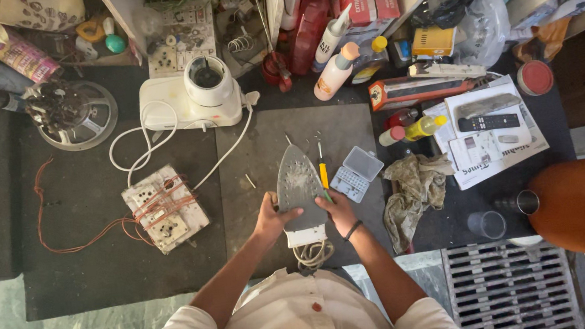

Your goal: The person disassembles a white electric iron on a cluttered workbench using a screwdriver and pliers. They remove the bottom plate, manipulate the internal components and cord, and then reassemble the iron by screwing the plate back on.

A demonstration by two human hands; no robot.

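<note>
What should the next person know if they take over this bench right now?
Left hand: gripping the left edge of the grey metal clothes iron, which lies soleplate up on the dark mat.
Right hand: on the iron's right edge, at the tip of the yellow-handled screwdriver.
Clear plastic bit case lies open right of the iron; the iron's coiled white cord lies at its rear.
Done: iron flipped, tools out.
Left: soleplate remains on.

We count: one clothes iron [299,185], one yellow-handled screwdriver [323,174], one clear bit case [356,173], one rag [414,192], one white mixer base [193,95], one wired socket board [165,207], one remote [488,122], two white squeeze bottles [335,71], two hands: left [270,219], right [338,212].
</note>
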